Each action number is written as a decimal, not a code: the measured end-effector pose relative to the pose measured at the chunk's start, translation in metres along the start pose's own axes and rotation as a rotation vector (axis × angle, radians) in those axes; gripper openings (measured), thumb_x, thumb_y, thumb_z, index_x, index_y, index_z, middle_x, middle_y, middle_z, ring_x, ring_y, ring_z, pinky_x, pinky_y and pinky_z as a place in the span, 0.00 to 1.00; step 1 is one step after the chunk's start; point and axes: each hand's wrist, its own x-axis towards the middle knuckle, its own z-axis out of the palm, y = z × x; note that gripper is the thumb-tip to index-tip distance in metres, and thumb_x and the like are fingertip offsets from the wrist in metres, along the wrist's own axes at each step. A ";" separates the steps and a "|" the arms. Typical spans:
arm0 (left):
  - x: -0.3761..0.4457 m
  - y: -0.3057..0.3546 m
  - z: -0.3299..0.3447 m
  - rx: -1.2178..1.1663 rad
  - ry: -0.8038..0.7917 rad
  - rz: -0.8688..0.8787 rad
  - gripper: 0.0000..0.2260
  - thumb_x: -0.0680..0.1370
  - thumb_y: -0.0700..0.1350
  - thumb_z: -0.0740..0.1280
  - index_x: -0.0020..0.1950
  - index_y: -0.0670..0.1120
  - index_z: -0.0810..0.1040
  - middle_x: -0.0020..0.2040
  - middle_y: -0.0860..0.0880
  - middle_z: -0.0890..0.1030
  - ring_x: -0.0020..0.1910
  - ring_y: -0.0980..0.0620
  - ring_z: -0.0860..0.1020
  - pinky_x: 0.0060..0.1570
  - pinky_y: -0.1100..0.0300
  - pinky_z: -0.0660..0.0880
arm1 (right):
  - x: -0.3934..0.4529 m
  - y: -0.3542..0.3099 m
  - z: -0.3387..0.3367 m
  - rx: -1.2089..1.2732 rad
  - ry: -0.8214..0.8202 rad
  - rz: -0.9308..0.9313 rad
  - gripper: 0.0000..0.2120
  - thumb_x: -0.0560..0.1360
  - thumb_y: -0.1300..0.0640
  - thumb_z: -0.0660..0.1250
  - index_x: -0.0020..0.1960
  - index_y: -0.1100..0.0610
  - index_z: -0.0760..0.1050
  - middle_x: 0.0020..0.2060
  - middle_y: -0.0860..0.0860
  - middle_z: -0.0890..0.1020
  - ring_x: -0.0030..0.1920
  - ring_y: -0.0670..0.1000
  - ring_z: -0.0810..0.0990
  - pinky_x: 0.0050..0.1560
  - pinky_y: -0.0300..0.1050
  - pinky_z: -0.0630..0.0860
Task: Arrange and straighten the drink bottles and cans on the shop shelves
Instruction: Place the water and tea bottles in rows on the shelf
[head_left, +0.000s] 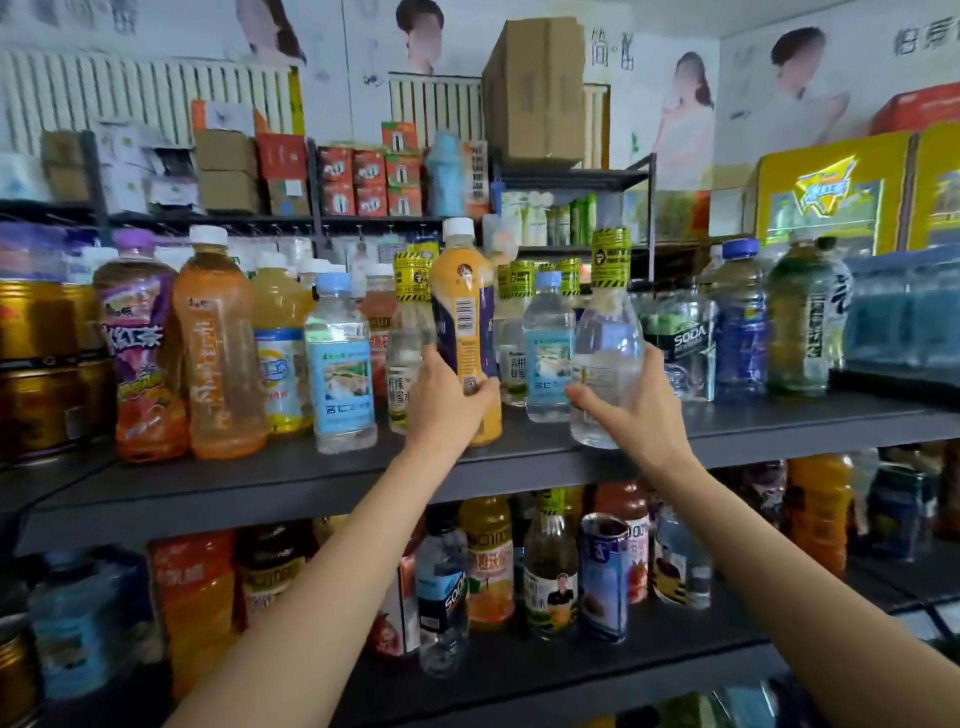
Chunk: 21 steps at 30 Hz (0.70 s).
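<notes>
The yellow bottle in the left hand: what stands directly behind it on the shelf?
Behind the yellow bottle, gripped by the left hand, yellow-and-black striped bottle necks show on either side. Whatever stands straight behind it is covered.

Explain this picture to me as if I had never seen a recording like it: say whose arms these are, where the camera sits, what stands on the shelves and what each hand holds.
There is no machine here. The two bare arms belong to a person who wears one wide-angle camera on the head, so you see what they see, looking forward and down at a shop's shelves.

The left hand grips an orange-yellow bottle with a white cap, and the right hand holds a clear bottle with a yellow-and-black neck wrap. Both bottles are at the front of the grey middle shelf.

That shelf is crowded with upright drink bottles, such as a light-blue-labelled water bottle, with gold cans at the far left. The lower shelf holds more bottles, and cardboard boxes sit higher up.
</notes>
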 end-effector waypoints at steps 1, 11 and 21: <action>0.000 -0.001 0.002 0.009 0.016 -0.004 0.26 0.76 0.51 0.67 0.67 0.42 0.61 0.63 0.45 0.75 0.59 0.44 0.75 0.48 0.58 0.67 | 0.004 0.006 -0.003 -0.021 0.017 0.009 0.44 0.67 0.43 0.73 0.72 0.61 0.55 0.65 0.59 0.70 0.65 0.59 0.70 0.62 0.53 0.70; -0.008 0.002 0.007 -0.113 0.052 -0.003 0.28 0.76 0.46 0.67 0.72 0.43 0.59 0.65 0.49 0.73 0.64 0.48 0.72 0.52 0.62 0.62 | 0.042 0.030 -0.018 -0.114 -0.232 0.091 0.39 0.71 0.50 0.71 0.69 0.65 0.52 0.62 0.62 0.70 0.60 0.63 0.72 0.54 0.51 0.71; -0.009 -0.001 0.006 -0.141 0.030 0.006 0.28 0.76 0.48 0.67 0.72 0.46 0.59 0.66 0.49 0.73 0.64 0.49 0.71 0.55 0.60 0.64 | 0.064 0.028 -0.003 0.031 -0.474 0.170 0.45 0.63 0.48 0.78 0.69 0.61 0.57 0.63 0.58 0.73 0.61 0.59 0.73 0.63 0.54 0.71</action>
